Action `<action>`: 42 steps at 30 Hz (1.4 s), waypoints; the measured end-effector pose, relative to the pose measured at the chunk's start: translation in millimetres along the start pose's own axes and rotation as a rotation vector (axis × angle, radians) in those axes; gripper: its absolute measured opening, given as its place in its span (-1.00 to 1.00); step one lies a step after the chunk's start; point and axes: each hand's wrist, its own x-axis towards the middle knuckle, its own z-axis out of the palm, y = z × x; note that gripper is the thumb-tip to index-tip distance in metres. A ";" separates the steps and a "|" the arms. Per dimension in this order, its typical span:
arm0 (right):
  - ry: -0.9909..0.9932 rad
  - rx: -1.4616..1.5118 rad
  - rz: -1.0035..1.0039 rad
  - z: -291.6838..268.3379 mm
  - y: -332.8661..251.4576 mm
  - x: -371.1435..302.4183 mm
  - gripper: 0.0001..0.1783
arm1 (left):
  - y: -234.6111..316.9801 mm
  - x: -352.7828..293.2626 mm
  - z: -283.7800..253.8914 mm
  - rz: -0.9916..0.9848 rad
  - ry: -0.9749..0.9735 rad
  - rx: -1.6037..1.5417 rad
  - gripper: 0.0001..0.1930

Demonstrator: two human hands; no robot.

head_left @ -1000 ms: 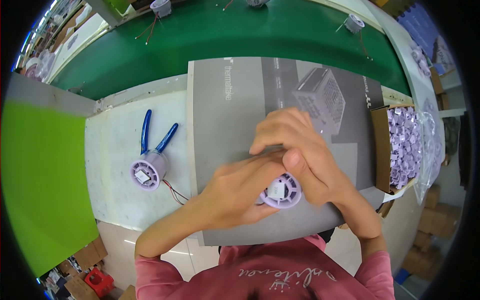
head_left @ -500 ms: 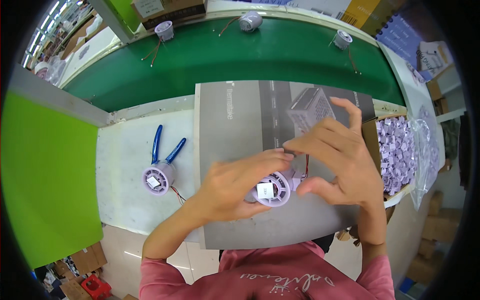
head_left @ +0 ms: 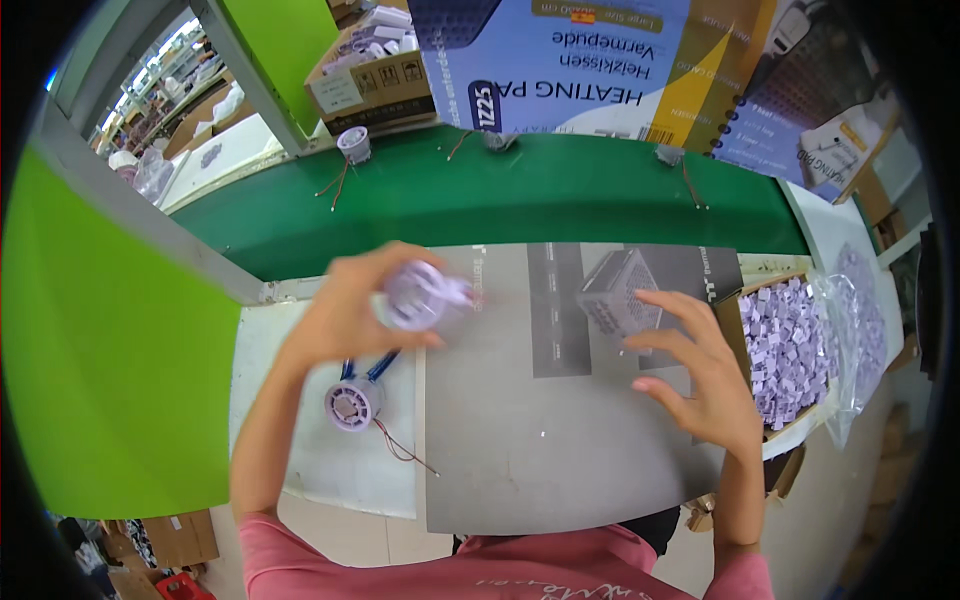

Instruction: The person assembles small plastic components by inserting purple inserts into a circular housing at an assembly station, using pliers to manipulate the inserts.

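Note:
My left hand (head_left: pixel 345 310) grips a lilac round plastic motor housing (head_left: pixel 415 297), blurred by motion, above the left edge of the grey printed board (head_left: pixel 490 430). Over the board's right part hovers my right hand (head_left: pixel 700 375), empty, with its fingers apart. A second lilac housing (head_left: pixel 352 404) with thin red and dark wires lies on the white table left of the board. Behind it show the blue handles of a pair of pliers (head_left: pixel 381 366), their jaws hidden. A tiny white bit (head_left: pixel 543 434) rests on the board.
A carton (head_left: pixel 733 335) of small lilac plastic pieces (head_left: pixel 785 350) stands right of the board, with a clear plastic bag (head_left: pixel 848 330) beside it. Across the back runs a green belt (head_left: pixel 560 200) bearing wired housings (head_left: pixel 353 145). A large blue printed box panel (head_left: pixel 590 75) overhangs it.
My left hand has carried the housing left and away from me, off my right hand. The right hand stays at the right, fingers spread. The view has tilted toward the belt.

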 end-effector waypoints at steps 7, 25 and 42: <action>0.135 -0.126 0.309 -51.5 45.2 -56.3 -0.71 | -169.7 2.3 -41.0 -0.269 0.531 0.056 -0.34; 0.194 -0.598 0.495 -54.2 68.9 -85.7 -0.77 | -289.5 166.0 -117.3 -0.326 0.001 0.929 -0.02; 0.041 -0.349 0.519 -69.0 79.2 -81.3 -0.83 | -9.8 50.1 -87.0 -0.106 0.532 0.801 -0.45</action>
